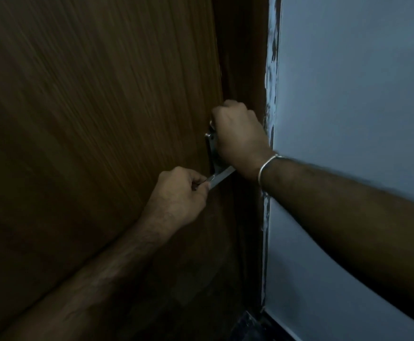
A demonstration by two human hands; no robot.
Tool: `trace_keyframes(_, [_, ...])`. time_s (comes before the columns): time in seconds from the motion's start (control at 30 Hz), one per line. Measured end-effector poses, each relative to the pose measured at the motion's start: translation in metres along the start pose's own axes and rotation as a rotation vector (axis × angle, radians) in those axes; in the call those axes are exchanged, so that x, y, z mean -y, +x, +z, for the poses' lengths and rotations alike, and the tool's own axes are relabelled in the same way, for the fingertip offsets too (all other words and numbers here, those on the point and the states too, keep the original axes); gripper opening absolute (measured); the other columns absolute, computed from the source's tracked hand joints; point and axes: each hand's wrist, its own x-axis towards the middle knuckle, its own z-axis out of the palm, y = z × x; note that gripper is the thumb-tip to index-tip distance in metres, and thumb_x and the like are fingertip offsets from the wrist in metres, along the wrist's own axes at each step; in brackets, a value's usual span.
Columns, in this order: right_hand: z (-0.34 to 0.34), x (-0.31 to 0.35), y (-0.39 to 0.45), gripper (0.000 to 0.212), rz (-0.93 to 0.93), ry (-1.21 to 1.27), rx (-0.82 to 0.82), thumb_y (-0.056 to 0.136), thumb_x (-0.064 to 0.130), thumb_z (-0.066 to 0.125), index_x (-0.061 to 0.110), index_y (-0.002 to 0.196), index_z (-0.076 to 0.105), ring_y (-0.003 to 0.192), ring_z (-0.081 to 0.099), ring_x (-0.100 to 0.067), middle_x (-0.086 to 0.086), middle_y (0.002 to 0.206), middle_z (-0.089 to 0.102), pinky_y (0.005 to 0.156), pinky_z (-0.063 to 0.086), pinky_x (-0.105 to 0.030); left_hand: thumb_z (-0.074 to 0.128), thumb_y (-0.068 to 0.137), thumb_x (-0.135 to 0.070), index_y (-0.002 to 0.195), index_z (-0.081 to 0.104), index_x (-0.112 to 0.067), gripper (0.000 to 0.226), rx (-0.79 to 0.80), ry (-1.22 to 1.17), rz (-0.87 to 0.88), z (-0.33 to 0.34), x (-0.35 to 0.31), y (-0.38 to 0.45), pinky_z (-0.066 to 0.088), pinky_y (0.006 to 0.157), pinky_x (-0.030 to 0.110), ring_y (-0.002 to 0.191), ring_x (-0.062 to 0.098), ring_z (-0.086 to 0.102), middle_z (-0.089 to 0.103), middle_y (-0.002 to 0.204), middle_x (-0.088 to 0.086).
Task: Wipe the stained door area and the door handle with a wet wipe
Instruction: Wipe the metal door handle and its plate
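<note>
A brown wood-grain door (102,107) fills the left of the view. Near its right edge is a metal door handle (222,175) on a metal backplate (212,146). My left hand (178,195) grips the free end of the handle lever, fingers curled round it. My right hand (237,134) is a closed fist over the upper part of the backplate, wrist wearing a silver bangle (265,168). No wet wipe shows; whatever the right fist holds is hidden. The scene is dim and slightly blurred.
The dark door frame (245,57) runs beside the door's edge. A pale blue-grey wall (353,82) takes up the right side, with chipped paint along its edge (272,70). Dark floor (247,328) shows at the bottom.
</note>
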Motion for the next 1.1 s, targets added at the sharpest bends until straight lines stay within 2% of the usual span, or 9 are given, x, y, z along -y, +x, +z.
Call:
trace_keyframes(0.23, [0.009, -0.006, -0.005, 0.029, 0.179, 0.143, -0.028, 0.082, 0.008, 0.073, 0.010, 0.108, 0.059, 0.093, 0.066, -0.026, -0.010, 0.108, 0.064, 0.080, 0.059, -0.037, 0.056, 0.099, -0.028, 0.115, 0.068, -0.023, 0.021, 0.025, 0.021, 0.000, -0.002, 0.000, 0.002, 0.052, 0.062, 0.019, 0.079, 0.006, 0.068, 0.070, 0.090, -0.004])
trace_keyframes(0.33, [0.022, -0.007, -0.025, 0.030, 0.303, 0.293, -0.003, 0.087, 0.006, 0.066, 0.011, 0.114, 0.054, 0.096, 0.067, -0.025, -0.009, 0.109, 0.065, 0.078, 0.061, -0.036, 0.056, 0.099, -0.028, 0.113, 0.068, -0.024, 0.019, 0.057, 0.033, -0.001, -0.005, -0.001, 0.003, 0.053, 0.065, 0.020, 0.079, 0.005, 0.067, 0.070, 0.087, -0.005])
trace_keyframes(0.43, [0.032, -0.020, -0.039, 0.015, 0.378, 0.466, -0.047, 0.096, 0.010, 0.055, 0.016, 0.109, 0.059, 0.084, 0.065, -0.012, -0.002, 0.101, 0.065, 0.062, 0.054, -0.016, 0.055, 0.099, -0.028, 0.113, 0.067, -0.024, 0.019, 0.084, 0.053, 0.000, -0.007, -0.003, 0.005, 0.053, 0.065, 0.020, 0.080, 0.004, 0.067, 0.070, 0.088, -0.006])
trace_keyframes(0.5, [0.039, -0.023, -0.046, 0.019, 0.401, 0.572, -0.047, 0.101, 0.021, 0.047, 0.023, 0.114, 0.062, 0.079, 0.059, 0.001, 0.007, 0.101, 0.064, 0.057, 0.043, -0.005, 0.056, 0.099, -0.028, 0.114, 0.067, -0.024, 0.019, 0.088, 0.061, 0.006, -0.008, -0.002, 0.006, 0.054, 0.067, 0.021, 0.081, 0.004, 0.067, 0.070, 0.091, -0.007])
trace_keyframes(0.63, [0.066, -0.022, -0.076, 0.040, 0.514, 1.081, -0.034, 0.105, 0.041, 0.030, 0.034, 0.136, 0.054, 0.107, 0.049, 0.017, 0.023, 0.123, 0.055, 0.083, 0.039, -0.001, 0.055, 0.099, -0.029, 0.113, 0.066, -0.028, 0.018, 0.123, 0.089, 0.034, -0.010, 0.000, 0.006, 0.048, 0.058, 0.016, 0.076, 0.002, 0.067, 0.070, 0.087, -0.007])
trace_keyframes(0.77, [0.093, -0.023, -0.088, 0.041, 0.564, 1.390, -0.131, 0.104, 0.036, 0.029, 0.033, 0.131, 0.059, 0.118, 0.053, 0.011, 0.025, 0.124, 0.061, 0.092, 0.043, -0.005, 0.057, 0.098, -0.029, 0.109, 0.068, -0.028, 0.016, 0.134, 0.073, 0.028, -0.012, 0.001, 0.009, 0.052, 0.060, 0.019, 0.074, 0.004, 0.070, 0.073, 0.083, -0.007])
trace_keyframes(0.9, [0.115, -0.023, -0.106, 0.035, 0.727, 1.326, -0.188, 0.105, 0.034, 0.035, 0.029, 0.128, 0.060, 0.123, 0.055, -0.006, 0.005, 0.130, 0.063, 0.108, 0.042, -0.029, 0.059, 0.097, -0.027, 0.106, 0.069, -0.027, 0.014, 0.148, 0.046, 0.006, -0.013, 0.001, 0.012, 0.059, 0.069, 0.025, 0.077, 0.005, 0.072, 0.074, 0.088, -0.006])
trace_keyframes(1.0, [0.133, -0.013, -0.136, 0.030, 0.756, 1.100, -0.160, 0.103, 0.028, 0.044, 0.027, 0.127, 0.062, 0.107, 0.059, 0.001, -0.001, 0.130, 0.064, 0.093, 0.050, -0.020, 0.058, 0.097, -0.028, 0.102, 0.069, -0.029, 0.012, 0.174, 0.058, 0.004, -0.013, 0.001, 0.013, 0.060, 0.073, 0.029, 0.080, 0.007, 0.072, 0.074, 0.091, -0.005])
trace_keyframes(1.1, [0.146, 0.019, -0.151, 0.024, 0.609, 0.820, -0.220, 0.094, 0.008, 0.059, 0.016, 0.115, 0.069, 0.105, 0.057, 0.004, 0.004, 0.121, 0.066, 0.094, 0.050, -0.016, 0.057, 0.097, -0.033, 0.095, 0.064, -0.038, 0.009, 0.144, 0.019, 0.020, -0.011, 0.004, 0.011, 0.062, 0.075, 0.034, 0.082, 0.007, 0.072, 0.072, 0.092, -0.007])
